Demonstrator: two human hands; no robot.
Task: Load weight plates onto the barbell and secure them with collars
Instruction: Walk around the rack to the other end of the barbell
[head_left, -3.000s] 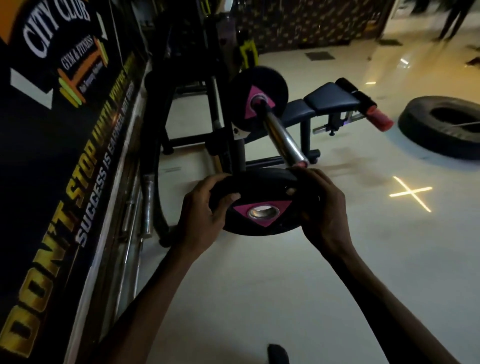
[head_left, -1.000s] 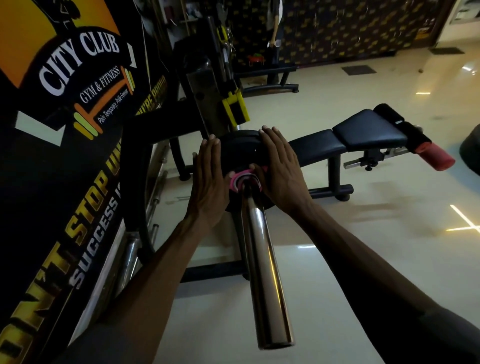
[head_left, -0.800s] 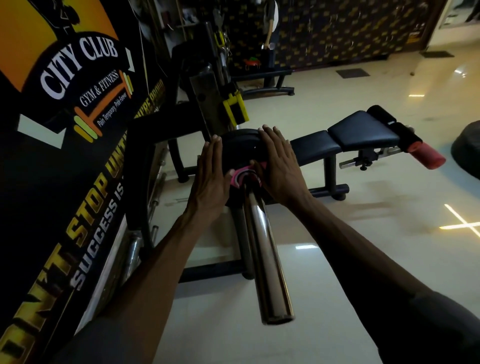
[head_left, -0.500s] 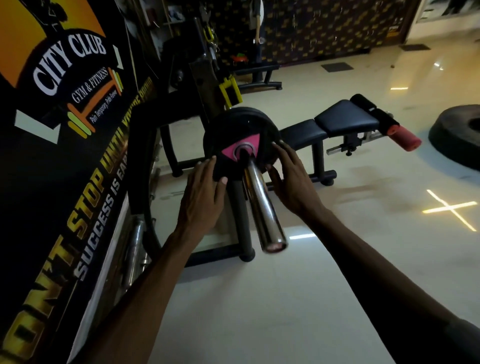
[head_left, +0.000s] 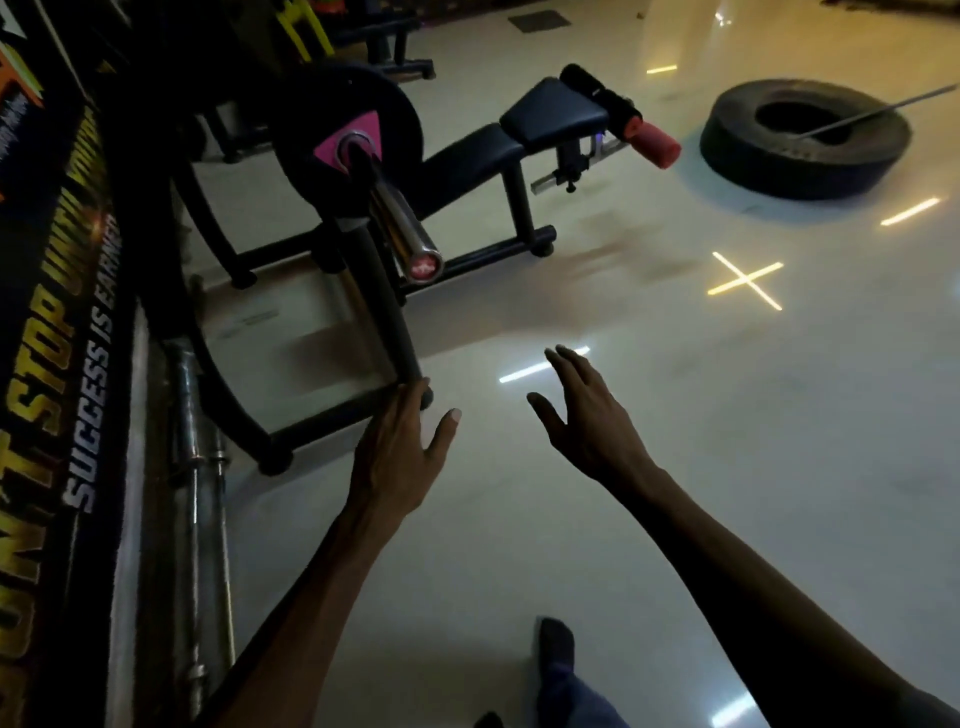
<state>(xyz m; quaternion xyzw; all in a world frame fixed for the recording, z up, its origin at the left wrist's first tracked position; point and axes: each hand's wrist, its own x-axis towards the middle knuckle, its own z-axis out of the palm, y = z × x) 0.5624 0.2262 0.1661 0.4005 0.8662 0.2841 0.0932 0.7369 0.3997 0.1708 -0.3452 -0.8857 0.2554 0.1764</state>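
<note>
A glossy pale floor (head_left: 675, 467) fills most of the view, with a glowing cross-shaped reflection (head_left: 745, 279) well to the right of the barbell. A dark banner (head_left: 57, 332) with yellow and white lettering runs down the wall to the left of the barbell. A large black tyre (head_left: 748, 150) lies flat on the floor far to the barbell's right, a thin rod resting across its hole. A black padded bench (head_left: 550, 111) stands behind and to the right of the barbell, its roller ending in a red pad (head_left: 654, 143). The dark rack frame (head_left: 382, 306) holds the barbell (head_left: 400, 223), whose chrome sleeve points toward the camera. A black weight plate (head_left: 395, 111) with a pink triangle at its hub sits on the sleeve, pushed far up from the sleeve's end. Spare steel bars (head_left: 200, 519) lie along the wall below and left of the barbell. The left hand (head_left: 400, 462) and the right hand (head_left: 592, 421) both hang below the barbell, well apart from it, fingers spread loosely and holding nothing. A dark-socked foot (head_left: 556, 642) shows lower still.
</note>
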